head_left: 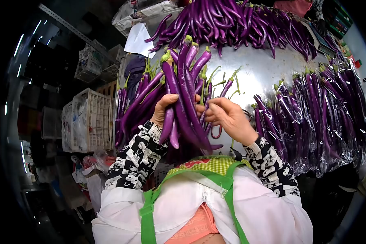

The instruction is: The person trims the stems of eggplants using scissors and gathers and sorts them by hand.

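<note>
A bunch of long purple eggplants is held upright above the metal table, green stem ends up. My left hand wraps round its left side, thumb across the front. On the bunch's right side is my right hand, fingers curled and pressed together close to the eggplants; what they hold, if anything, is hidden. A thin reddish loop hangs below the right fingers. More loose eggplants lie behind and left of the held bunch.
A large eggplant pile covers the table's far side. Eggplants in clear plastic bags line the right. White paper lies at the back left. Plastic crates stand left of the table.
</note>
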Tool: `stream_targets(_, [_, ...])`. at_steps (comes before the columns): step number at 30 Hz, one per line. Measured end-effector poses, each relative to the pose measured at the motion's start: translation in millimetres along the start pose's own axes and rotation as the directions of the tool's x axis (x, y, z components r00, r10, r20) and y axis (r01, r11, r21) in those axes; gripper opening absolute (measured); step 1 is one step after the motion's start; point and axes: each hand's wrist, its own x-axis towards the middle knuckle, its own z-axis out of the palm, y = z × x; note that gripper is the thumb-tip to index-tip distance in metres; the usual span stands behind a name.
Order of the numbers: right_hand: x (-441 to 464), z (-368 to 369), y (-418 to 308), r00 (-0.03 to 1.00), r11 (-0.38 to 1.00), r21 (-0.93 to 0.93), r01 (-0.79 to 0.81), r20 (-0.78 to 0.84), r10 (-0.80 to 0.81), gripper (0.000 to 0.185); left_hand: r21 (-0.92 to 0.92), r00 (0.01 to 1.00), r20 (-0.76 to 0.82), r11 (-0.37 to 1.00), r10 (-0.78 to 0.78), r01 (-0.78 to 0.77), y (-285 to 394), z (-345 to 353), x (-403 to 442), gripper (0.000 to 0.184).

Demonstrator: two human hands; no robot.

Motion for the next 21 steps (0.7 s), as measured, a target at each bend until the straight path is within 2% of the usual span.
stream_targets(1, [1, 6, -5, 0.993, 0.980, 0.170, -0.102, 0.072, 0.091, 0.028, -0.005, 1.000, -0.001, 1.000, -0.006, 0.006, -6, 1, 3, 0.066])
stream_targets(2, [3, 11, 4, 0.994, 0.995, 0.073, -0.068, 0.089, 0.061, 0.030, -0.089, 0.999, 0.026, 0.996, 0.031, -0.029, -16, 5, 8, 0.068])
stream_targets(3, [1, 15, 4, 0.989, 0.988, 0.115, -0.102, 0.115, 0.088, 0.032, -0.172, 0.996, 0.049, 0.983, 0.072, -0.063, -20, 12, 12, 0.069])
stream_targets(5, [2, 21, 13, 0.991, 0.980, 0.175, -0.090, 0.110, 0.072, 0.035, -0.177, 0.993, 0.081, 0.982, 0.088, -0.072, -20, 12, 13, 0.071])
stream_targets(7, [2, 25, 23, 0.993, 0.965, 0.249, -0.088, 0.100, 0.065, 0.037, -0.150, 0.989, -0.035, 0.977, 0.147, -0.150, -24, 3, 16, 0.069])
stream_targets(8, [2, 26, 27, 0.995, 0.944, 0.320, -0.078, 0.082, 0.054, 0.039, -0.190, 0.990, -0.021, 0.972, 0.139, -0.140, -27, 1, 17, 0.069])
stream_targets(9, [0, 25, 24, 0.994, 0.943, 0.320, -0.090, 0.086, 0.065, 0.039, -0.178, 0.992, -0.012, 0.976, 0.124, -0.124, -27, 0, 17, 0.069])
stream_targets(11, [-2, 19, 12, 0.973, 0.978, 0.122, -0.171, 0.174, 0.148, 0.041, -0.163, 0.992, 0.017, 0.980, 0.123, -0.119, -28, -2, 19, 0.068])
stream_targets(12, [-1, 20, 9, 0.964, 0.949, 0.219, -0.228, 0.187, 0.188, 0.042, -0.168, 0.993, 0.014, 0.979, 0.120, -0.116, -28, -3, 18, 0.068])
stream_targets(13, [-2, 19, 9, 0.964, 0.949, 0.218, -0.229, 0.187, 0.190, 0.042, -0.086, 0.992, 0.001, 0.988, 0.128, -0.127, -30, -5, 18, 0.066])
stream_targets(14, [-3, 18, 10, 0.968, 0.924, 0.307, -0.229, 0.169, 0.184, 0.043, -0.004, 0.991, -0.011, 0.991, 0.136, -0.136, -32, -8, 18, 0.064])
stream_targets(16, [-5, 16, 8, 0.974, 0.884, 0.414, -0.218, 0.146, 0.172, 0.052, 0.025, 0.991, -0.056, 0.992, 0.122, -0.121, -35, -23, 21, 0.058])
stream_targets(17, [-5, 16, 8, 0.973, 0.883, 0.413, -0.224, 0.147, 0.177, 0.052, 0.057, 0.989, -0.102, 0.993, 0.109, -0.103, -36, -29, 21, 0.053])
stream_targets(19, [-4, 17, 6, 0.994, 0.971, 0.211, -0.109, 0.050, 0.101, 0.052, 0.050, 0.985, -0.069, 0.987, 0.157, -0.153, -37, -31, 20, 0.051])
stream_targets(21, [-4, 19, 19, 0.997, 0.966, 0.248, -0.071, 0.010, 0.071, 0.054, 0.142, 0.984, -0.097, 0.980, 0.152, -0.137, -37, -35, 21, 0.059])
